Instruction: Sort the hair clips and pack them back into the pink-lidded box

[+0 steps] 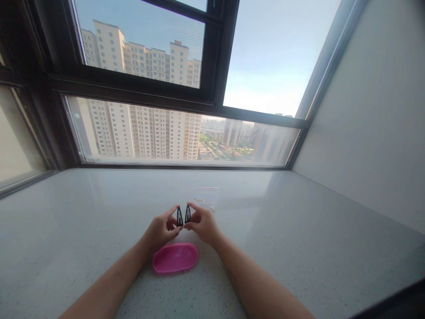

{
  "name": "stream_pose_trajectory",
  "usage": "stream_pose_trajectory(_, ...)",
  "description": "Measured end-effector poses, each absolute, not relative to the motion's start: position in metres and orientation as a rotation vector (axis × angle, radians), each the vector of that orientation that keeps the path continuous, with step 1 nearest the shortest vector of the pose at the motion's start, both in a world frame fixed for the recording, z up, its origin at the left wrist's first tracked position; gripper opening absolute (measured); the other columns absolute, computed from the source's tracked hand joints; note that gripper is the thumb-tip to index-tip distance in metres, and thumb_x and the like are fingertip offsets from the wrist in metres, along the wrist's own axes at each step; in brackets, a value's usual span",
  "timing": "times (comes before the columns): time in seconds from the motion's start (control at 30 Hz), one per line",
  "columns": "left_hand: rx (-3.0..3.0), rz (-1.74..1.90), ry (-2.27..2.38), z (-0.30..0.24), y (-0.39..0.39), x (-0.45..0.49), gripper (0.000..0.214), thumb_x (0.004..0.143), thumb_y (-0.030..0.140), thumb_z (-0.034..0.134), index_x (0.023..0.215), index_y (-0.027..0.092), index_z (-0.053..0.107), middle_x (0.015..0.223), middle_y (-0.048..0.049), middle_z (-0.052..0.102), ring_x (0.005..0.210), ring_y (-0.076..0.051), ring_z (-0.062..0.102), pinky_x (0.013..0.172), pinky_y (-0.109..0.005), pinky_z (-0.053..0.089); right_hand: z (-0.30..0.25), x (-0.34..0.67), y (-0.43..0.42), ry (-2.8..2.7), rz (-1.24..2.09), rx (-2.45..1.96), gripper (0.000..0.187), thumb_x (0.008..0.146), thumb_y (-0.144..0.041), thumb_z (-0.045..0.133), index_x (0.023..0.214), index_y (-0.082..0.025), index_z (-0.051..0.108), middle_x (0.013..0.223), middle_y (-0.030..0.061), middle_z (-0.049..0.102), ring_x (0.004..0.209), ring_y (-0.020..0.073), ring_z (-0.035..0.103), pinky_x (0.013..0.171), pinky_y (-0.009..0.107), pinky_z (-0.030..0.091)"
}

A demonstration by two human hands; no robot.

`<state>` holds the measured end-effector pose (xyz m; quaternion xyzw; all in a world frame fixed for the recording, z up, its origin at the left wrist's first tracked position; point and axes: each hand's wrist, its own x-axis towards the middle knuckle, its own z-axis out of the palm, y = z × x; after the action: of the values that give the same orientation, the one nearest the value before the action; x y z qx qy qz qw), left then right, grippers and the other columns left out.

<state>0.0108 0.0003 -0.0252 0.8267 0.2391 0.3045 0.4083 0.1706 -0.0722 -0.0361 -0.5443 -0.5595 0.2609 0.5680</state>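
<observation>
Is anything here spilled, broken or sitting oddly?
Nothing stands out. The left hand pinches one black clip and the right hand a second black clip, both upright, side by side. The pink dish lies flat on the pale sill by the wrists. A clear bag lies behind; its contents are too faint to tell.

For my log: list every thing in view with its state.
left hand: pinches left hair clip, held upright above the sill.
right hand: pinches right hair clip, upright, close beside the other.
pink dish: on the sill, nothing visible inside.
clear bag: flat behind the hands, contents unclear.
</observation>
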Motion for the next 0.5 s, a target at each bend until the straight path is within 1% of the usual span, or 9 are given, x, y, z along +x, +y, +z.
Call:
stream_pose_trajectory(0.2,2.051,0.743,0.583,-0.0245,-0.0001,0.0111,0.070,0.070,0.025,0.056,0.133,0.010,0.030,0.073,-0.0021,0.065,0.056,-0.014,0.060,0.054,-0.025,0.045,-0.0377,0.1708,-0.0725,-1.314,0.666,-1.224,0.072,0.058,-0.019,0.072,0.125,-0.020,0.046,0.059,-0.0026,0.062,0.054,0.0150,0.059,0.054,0.027,0.046)
stream_pose_trajectory(0.4,2.043,0.746,0.578,-0.0248,-0.0010,0.0116,0.069,0.070,0.024,0.055,0.132,0.010,0.031,0.069,-0.0002,0.064,0.055,-0.015,0.061,0.053,-0.024,0.046,-0.0377,0.1706,-0.0727,-1.307,0.678,-1.217,0.072,0.058,-0.018,0.072,0.125,-0.021,0.046,0.059,-0.0027,0.063,0.055,0.0155,0.061,0.056,0.028,0.047)
stream_pose_trajectory(0.5,2.058,0.758,0.586,-0.0247,-0.0012,0.0117,0.067,0.070,0.023,0.055,0.132,0.012,0.032,0.067,0.0015,0.062,0.053,-0.014,0.060,0.053,-0.024,0.045,-0.0380,0.1707,-0.0726,-1.313,0.664,-1.242,0.072,0.058,-0.020,0.071,0.125,-0.021,0.046,0.060,-0.0025,0.063,0.056,0.0158,0.061,0.057,0.029,0.048)
